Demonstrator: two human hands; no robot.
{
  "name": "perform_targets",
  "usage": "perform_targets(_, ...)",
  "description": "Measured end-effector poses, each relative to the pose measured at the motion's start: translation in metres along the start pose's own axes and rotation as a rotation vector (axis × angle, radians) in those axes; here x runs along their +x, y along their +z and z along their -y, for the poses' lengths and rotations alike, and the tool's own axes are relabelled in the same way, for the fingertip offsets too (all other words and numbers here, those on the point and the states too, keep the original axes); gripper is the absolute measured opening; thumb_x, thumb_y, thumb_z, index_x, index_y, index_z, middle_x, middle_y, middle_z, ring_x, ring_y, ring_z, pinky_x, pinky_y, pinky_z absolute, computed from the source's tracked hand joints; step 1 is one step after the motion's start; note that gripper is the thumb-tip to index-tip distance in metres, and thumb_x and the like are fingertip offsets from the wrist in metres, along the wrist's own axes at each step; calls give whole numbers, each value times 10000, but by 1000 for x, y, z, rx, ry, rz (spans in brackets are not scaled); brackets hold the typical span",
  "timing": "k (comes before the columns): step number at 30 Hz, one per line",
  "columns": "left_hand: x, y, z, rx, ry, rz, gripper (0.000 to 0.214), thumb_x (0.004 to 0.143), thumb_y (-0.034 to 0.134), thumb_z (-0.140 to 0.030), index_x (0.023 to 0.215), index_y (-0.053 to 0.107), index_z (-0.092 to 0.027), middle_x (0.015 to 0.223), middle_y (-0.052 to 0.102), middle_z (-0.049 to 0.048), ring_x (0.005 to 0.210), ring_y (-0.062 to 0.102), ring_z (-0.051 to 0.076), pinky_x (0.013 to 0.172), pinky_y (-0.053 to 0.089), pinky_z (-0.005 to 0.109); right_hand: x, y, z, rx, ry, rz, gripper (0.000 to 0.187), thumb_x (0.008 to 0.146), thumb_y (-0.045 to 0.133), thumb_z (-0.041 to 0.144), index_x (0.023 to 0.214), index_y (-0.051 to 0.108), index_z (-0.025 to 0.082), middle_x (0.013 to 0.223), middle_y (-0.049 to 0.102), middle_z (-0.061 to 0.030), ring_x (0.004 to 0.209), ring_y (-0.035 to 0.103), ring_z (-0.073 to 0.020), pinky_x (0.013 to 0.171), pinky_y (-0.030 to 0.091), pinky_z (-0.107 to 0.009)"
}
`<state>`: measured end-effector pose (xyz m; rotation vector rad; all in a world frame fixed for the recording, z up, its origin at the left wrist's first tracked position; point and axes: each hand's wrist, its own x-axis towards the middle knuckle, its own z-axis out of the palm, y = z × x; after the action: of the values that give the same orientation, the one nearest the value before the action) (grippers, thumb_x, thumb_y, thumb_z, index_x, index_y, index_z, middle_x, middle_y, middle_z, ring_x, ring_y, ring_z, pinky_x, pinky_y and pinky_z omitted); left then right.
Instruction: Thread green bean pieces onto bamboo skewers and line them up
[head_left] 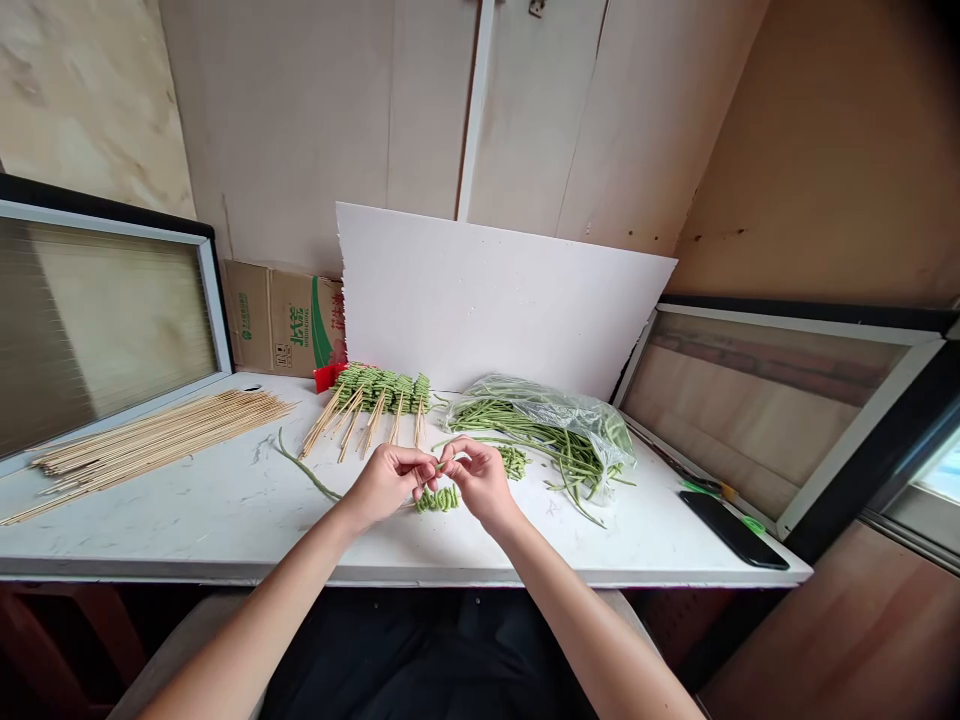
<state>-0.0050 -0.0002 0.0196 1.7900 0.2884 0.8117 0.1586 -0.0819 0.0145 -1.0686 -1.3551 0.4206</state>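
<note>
My left hand (390,480) and my right hand (476,478) meet over the white table (225,510), fingers pinched together on a long green bean (442,464) stretched between them. Just under the hands lies a folded, coiled piece of bean (438,499). A single loose bean (304,468) trails to the left of my left hand. Behind the hands lie several finished bean skewers (371,395) in a row, sticks pointing towards me.
A pile of bare bamboo skewers (150,440) lies at the left. A clear plastic bag of long beans (547,425) sits at the right. A black phone (733,528) lies near the right corner. A cardboard box (281,320) and white foam board (487,300) stand behind.
</note>
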Motion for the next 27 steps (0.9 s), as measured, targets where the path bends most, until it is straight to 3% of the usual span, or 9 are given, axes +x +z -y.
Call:
perform_targets(3,2,-1,8,45,1,-47,436,890,720,-556,808,763,-130,754,723,73,542,557,113,552,468,255,0,-5,1,-266,-200,-106,177,935,688,311,775,711,239,804,703,-56,818,621,-232,732,516,-370)
perform_targets(7,2,-5,9,67,-7,-128,401,881,746,-531,995,781,-148,861,741,75,587,613,133,601,521,282,2,-12,7,-478,-384,-70,145,991,618,233,885,714,257,870,719,-61,882,582,-254,830,481,-425)
perform_targets(10,0,-8,2,82,8,-178,391,851,793,-508,1014,779,-152,833,733,63,611,628,142,625,534,286,2,-15,10,-512,-405,-53,119,1019,606,259,941,695,258,903,718,-62,887,575,-253,827,473,-422)
perform_targets(19,-3,-11,-8,196,35,-170,364,924,708,-513,934,787,-158,809,739,60,557,573,125,571,516,273,4,-24,5,-683,-519,40,103,1016,658,313,1066,745,290,916,721,-75,914,573,-276,845,488,-448)
perform_targets(27,-4,-10,-5,329,117,-214,280,934,702,-445,912,805,-186,849,779,69,775,684,201,749,558,313,9,-34,5,-819,-541,125,191,981,701,439,1061,781,286,900,721,-99,957,571,-298,859,486,-461)
